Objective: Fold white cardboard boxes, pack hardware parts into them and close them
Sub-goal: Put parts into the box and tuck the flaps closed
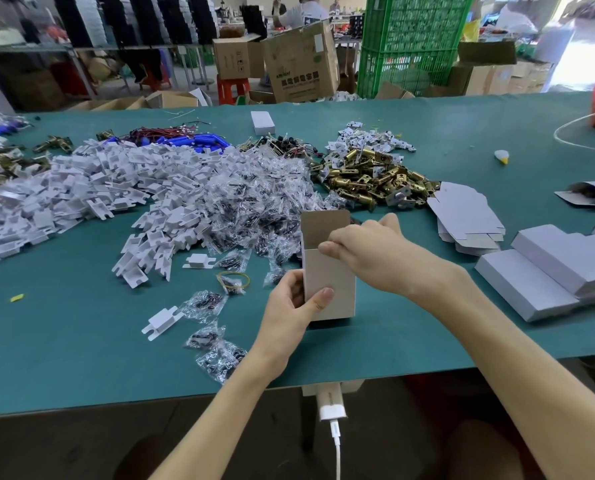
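My left grip (289, 306) holds the white box (334, 292) low down, thumb on its front face, as it stands upright on the green worktop (81, 341) with its top flap raised. My right grip (361, 247) curls over the open mouth; I cannot tell what it holds. Beyond lie bagged screws (254, 188) and brass latches (368, 174); closed boxes (548, 268) lie to the right.

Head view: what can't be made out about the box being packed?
Inside of the white cardboard box: hidden by its front wall and the right hand at its mouth.
What that hand's fingers hold: curled out of sight.
Stack of closed boxes: cut off by the right edge.
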